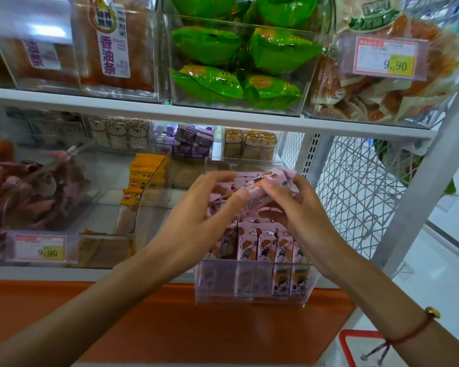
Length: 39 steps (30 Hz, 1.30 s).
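Note:
A clear plastic bin (252,298) juts out from the lower shelf, with a row of pink cartoon-printed snack packets (260,246) standing upright in its front. Above the bin, both hands hold a bundle of the same pink packets (252,188) lying sideways. My left hand (196,210) grips the bundle's left side, its thumb on top. My right hand (300,207) grips the right end, fingers curled over it and thumb underneath. The bundle hides the bin's back part.
Left of the bin sit clear bins with yellow packets (141,178) and dark pink snacks (32,192). The upper shelf (143,112) carries green packets (239,62) and bagged bread. A white wire-mesh side panel (355,186) stands right. A red basket (355,348) lies on the floor.

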{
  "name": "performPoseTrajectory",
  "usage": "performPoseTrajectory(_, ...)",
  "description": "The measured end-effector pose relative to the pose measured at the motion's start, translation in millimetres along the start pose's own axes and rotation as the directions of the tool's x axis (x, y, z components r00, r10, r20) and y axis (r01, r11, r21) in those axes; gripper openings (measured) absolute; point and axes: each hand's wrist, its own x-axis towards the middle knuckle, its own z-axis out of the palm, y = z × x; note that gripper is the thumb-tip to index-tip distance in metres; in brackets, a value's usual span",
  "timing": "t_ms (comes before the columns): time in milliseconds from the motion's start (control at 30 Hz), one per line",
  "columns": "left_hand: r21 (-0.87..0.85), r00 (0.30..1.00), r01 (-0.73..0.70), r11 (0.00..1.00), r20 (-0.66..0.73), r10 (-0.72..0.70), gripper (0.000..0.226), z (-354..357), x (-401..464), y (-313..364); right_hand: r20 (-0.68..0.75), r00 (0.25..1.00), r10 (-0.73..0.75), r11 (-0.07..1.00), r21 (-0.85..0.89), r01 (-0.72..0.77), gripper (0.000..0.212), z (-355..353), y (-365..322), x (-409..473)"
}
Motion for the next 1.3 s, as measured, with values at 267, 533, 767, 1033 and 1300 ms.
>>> performPoseTrajectory(267, -0.261, 0.953, 0.141, 0.955, 0.298, -0.059, 0.026, -2, 6, -2, 0.044, 0.996, -0.071, 0.994, -0.078, 0.075, 0.063, 2, -4, 1)
performPoseTrajectory(533, -0.428, 0.981, 0.137, 0.894, -0.067, -0.182, 0.035, 8, 9, -9, 0.09, 0.993, -0.074, 0.963, -0.254, 0.095, 0.056, 12, 9, -5)
performPoseTrajectory(767, -0.377, 0.984, -0.025, 0.926, -0.174, -0.044, 0.039, -6, 12, -6, 0.045, 0.992, -0.122, 0.951, -0.281, 0.13, 0.032, 4, 11, 5)
performPoseTrajectory(1033, -0.307, 0.914, -0.045, 0.95, -0.398, -0.085, 0.024, -18, 41, -14, -0.025, 0.993, -0.112, 0.771, -0.633, 0.071, 0.025, -19, 24, 42)
performPoseTrajectory(1300, 0.124, 0.968, 0.074, 0.989, -0.246, -0.041, 0.032, 7, 94, -41, 0.177, 0.97, 0.166, 0.322, -0.94, 0.116, 0.047, 4, 51, 63)
